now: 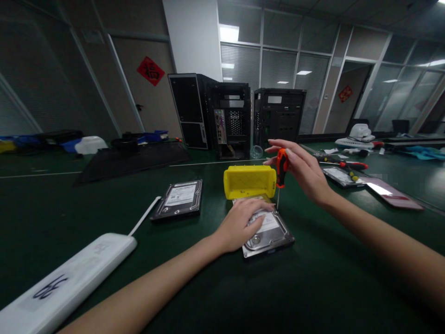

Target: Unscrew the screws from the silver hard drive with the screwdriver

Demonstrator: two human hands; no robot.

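Observation:
A hard drive (274,236) lies label up on the green table, tilted a little in the view. My left hand (239,222) lies across it, holding it down, with the fingers over its far part and the thumb on the label. In my right hand (306,171) is an orange and black screwdriver (282,168), held upright between thumb and fingers. Its shaft points down at the drive's far right edge; whether the tip sits in a screw I cannot tell. Just behind the drive stands a yellow plastic bin (248,181), its inside partly in view.
A second hard drive (181,197) lies to the left, near a white power strip (69,283). At the right are another drive (342,176), pliers (347,164) and a phone (392,191). Computer cases (231,120) stand at the back, a black panel (132,160) to their left.

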